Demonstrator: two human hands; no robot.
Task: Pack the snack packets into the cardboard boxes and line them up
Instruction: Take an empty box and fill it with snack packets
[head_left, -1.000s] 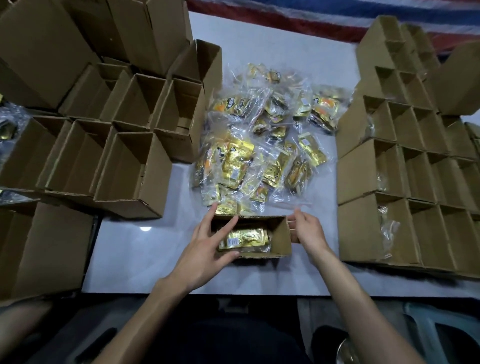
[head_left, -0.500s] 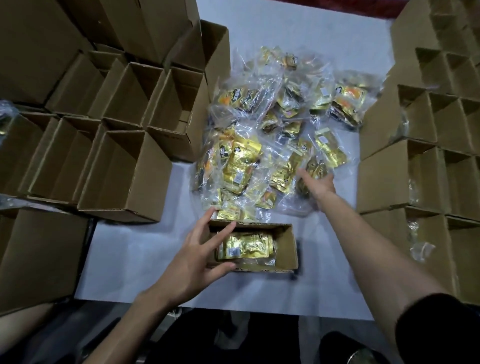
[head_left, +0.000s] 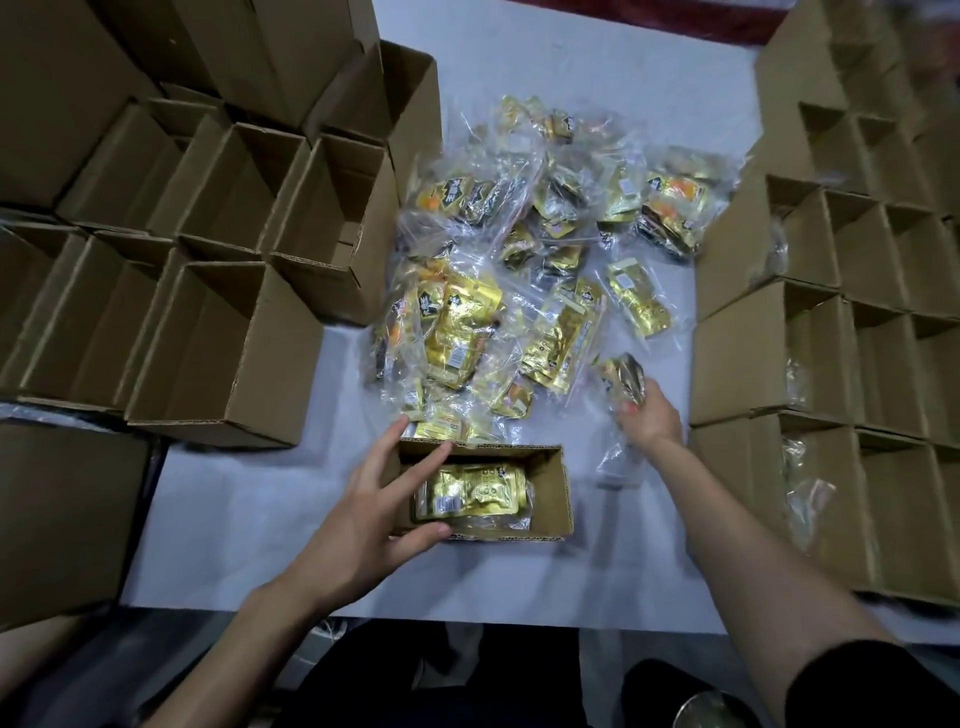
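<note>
A small open cardboard box (head_left: 550, 486) sits near the table's front edge with a gold snack packet (head_left: 475, 491) lying flat inside. My left hand (head_left: 382, 512) holds the box's left end, fingers over the far rim and thumb at the near rim. Just beyond the box spreads a heap of gold snack packets in clear bags (head_left: 519, 270). My right hand (head_left: 649, 415) is to the right of the box and grips a clear bag with a gold packet (head_left: 621, 382) lifted from the heap's near right edge.
Open empty cardboard boxes (head_left: 223, 332) crowd the left side of the white table (head_left: 234, 519). On the right, rows of lined-up boxes (head_left: 831, 364) stand with clear bags showing in several. A strip of bare tabletop lies around the small box.
My right hand left the box's right end, reached into the heap, and has drawn back toward the box gripping a bagged packet. My left hand stays on the box.
</note>
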